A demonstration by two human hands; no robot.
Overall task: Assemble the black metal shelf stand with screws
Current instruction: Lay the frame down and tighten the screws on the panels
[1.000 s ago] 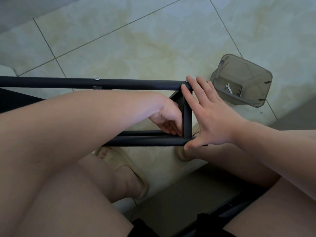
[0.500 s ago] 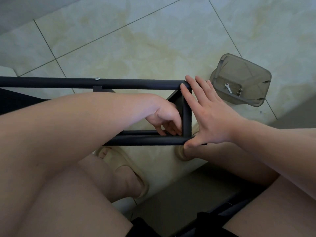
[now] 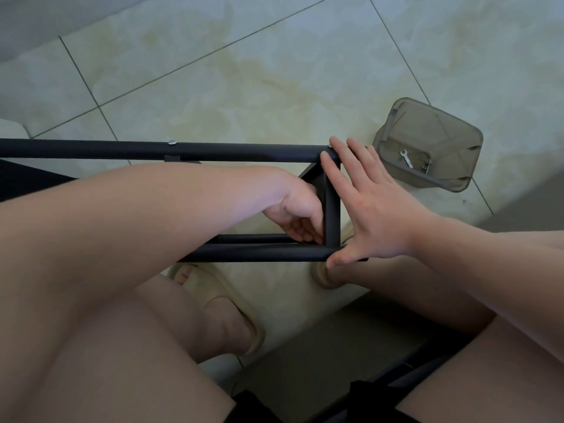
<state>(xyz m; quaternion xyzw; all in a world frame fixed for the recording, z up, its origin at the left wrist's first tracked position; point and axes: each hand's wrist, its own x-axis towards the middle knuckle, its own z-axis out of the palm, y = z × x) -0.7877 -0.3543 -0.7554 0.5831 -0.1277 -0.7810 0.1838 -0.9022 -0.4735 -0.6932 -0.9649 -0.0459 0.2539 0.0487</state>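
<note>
The black metal shelf frame point(image 3: 244, 151) lies across my knees, with a long top tube, a lower tube point(image 3: 259, 253) and a short cross tube point(image 3: 332, 215) joining them at the right end. My left hand point(image 3: 297, 213) reaches inside the frame, its fingers curled at the lower inner corner beside the cross tube; whatever they hold is hidden. My right hand point(image 3: 375, 215) lies flat against the outer side of that end, fingers straight, fingertips at the top corner and thumb on the lower tube. A silver screw head point(image 3: 172, 142) sits on the top tube.
A translucent grey plastic box point(image 3: 396, 123) stands on the tiled floor to the right, with a small wrench point(image 3: 406, 158) and some hardware point(image 3: 426, 165) inside. My feet in beige slippers point(image 3: 219, 300) are under the frame. A dark ledge runs along the lower right.
My left fingers have shifted slightly at the inner corner of the frame. My right hand and the frame have stayed almost still.
</note>
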